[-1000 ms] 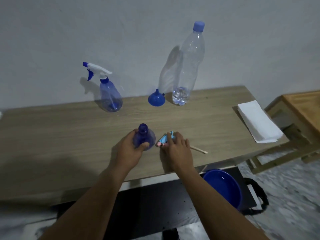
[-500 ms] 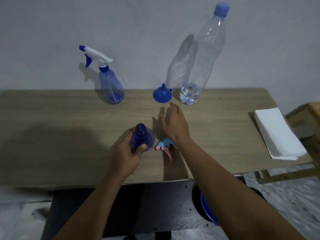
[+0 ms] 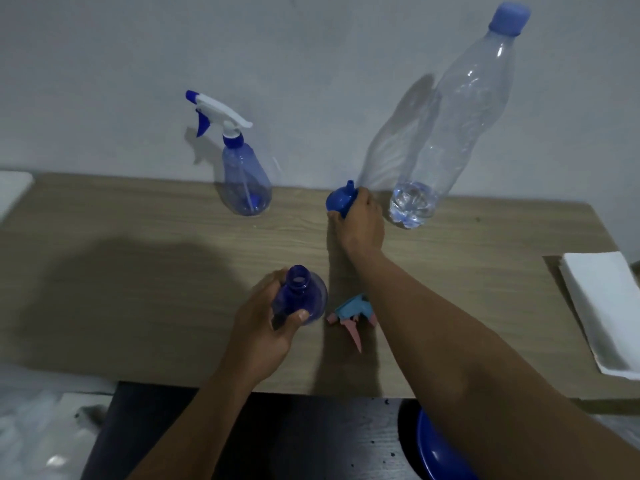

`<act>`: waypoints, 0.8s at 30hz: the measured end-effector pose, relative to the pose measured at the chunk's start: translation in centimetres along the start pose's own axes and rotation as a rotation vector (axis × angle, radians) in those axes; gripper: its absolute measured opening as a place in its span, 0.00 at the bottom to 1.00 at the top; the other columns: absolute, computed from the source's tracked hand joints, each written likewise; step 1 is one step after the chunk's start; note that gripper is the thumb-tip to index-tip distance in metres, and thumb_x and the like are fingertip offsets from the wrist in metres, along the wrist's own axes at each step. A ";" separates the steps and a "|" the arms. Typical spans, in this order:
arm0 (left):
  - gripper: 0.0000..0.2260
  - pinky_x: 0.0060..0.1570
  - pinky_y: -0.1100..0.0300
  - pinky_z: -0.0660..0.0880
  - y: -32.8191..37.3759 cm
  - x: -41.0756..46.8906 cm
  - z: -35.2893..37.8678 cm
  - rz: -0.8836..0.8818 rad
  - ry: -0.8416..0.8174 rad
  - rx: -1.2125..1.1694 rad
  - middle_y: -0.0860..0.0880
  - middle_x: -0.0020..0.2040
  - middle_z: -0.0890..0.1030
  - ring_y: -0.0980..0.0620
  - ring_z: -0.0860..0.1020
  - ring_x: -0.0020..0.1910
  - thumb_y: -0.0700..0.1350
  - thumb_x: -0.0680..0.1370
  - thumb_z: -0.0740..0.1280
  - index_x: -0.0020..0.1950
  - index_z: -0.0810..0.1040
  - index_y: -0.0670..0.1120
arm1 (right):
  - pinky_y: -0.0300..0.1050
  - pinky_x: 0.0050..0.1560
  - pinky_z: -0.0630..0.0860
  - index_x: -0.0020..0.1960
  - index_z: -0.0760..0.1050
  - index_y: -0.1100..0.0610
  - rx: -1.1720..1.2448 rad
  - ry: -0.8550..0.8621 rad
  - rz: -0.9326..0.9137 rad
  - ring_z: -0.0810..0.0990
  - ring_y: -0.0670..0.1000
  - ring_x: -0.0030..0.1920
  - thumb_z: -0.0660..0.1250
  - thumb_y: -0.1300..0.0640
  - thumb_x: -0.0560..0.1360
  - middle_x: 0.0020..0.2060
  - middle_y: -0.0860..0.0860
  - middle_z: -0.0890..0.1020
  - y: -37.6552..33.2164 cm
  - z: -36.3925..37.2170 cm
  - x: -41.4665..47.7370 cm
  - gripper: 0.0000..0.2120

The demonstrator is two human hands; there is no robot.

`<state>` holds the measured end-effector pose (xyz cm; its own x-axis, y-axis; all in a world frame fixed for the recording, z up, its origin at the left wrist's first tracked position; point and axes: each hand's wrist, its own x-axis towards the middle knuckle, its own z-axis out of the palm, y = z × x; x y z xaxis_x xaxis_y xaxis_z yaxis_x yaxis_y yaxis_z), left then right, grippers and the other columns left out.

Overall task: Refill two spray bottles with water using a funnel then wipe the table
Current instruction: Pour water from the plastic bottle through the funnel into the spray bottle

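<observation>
My left hand (image 3: pixel 265 327) grips an uncapped blue spray bottle (image 3: pixel 300 295) standing near the front of the wooden table (image 3: pixel 138 271). Its light-blue and pink spray head (image 3: pixel 353 311) lies on the table just to the right of it. My right hand (image 3: pixel 360 225) reaches to the back of the table and closes on the blue funnel (image 3: pixel 339 200), which is upside down with its spout up. A second blue spray bottle (image 3: pixel 244 181) with a white trigger head stands at the back left. A tall clear water bottle (image 3: pixel 450 126) with a blue cap holds a little water.
A stack of white paper towels (image 3: pixel 602 306) lies at the table's right edge. A blue basin (image 3: pixel 440 452) sits below the front edge on a dark surface. The wall runs right behind the bottles. A white object (image 3: pixel 12 188) shows at the far left.
My right hand left the spray head on the table, reached forward and took hold of the funnel. My left hand stayed on the open bottle.
</observation>
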<state>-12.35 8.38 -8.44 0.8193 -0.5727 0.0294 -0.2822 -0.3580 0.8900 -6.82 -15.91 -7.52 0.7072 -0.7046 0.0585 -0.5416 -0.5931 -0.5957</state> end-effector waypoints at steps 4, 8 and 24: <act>0.26 0.55 0.71 0.72 0.2 0.0 0.0 -0.007 0.019 0.030 0.59 0.63 0.76 0.61 0.74 0.61 0.47 0.74 0.73 0.69 0.69 0.59 | 0.56 0.58 0.75 0.67 0.68 0.59 0.042 -0.035 -0.014 0.75 0.62 0.63 0.76 0.54 0.72 0.62 0.59 0.77 0.2 -1.1 0.2 0.28; 0.26 0.57 0.61 0.75 0.7 -0.2 0.0 -0.025 0.019 0.004 0.62 0.61 0.77 0.62 0.76 0.60 0.49 0.72 0.72 0.67 0.69 0.62 | 0.55 0.61 0.76 0.74 0.65 0.53 0.156 -0.081 -0.024 0.75 0.58 0.65 0.77 0.52 0.70 0.67 0.56 0.74 0.4 -2.7 -1.2 0.37; 0.21 0.44 0.76 0.68 3.7 -1.1 -0.9 -0.072 0.011 -0.014 0.62 0.49 0.81 0.71 0.77 0.48 0.40 0.72 0.74 0.59 0.75 0.59 | 0.29 0.43 0.76 0.73 0.67 0.44 0.689 -0.180 -0.070 0.80 0.41 0.53 0.82 0.50 0.66 0.60 0.43 0.76 -2.6 -11.7 -11.5 0.41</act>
<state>-13.85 8.37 -4.71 0.8428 -0.5374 -0.0303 -0.2150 -0.3876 0.8964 -18.82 -10.84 2.70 0.8259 -0.5635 0.0176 -0.1240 -0.2119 -0.9694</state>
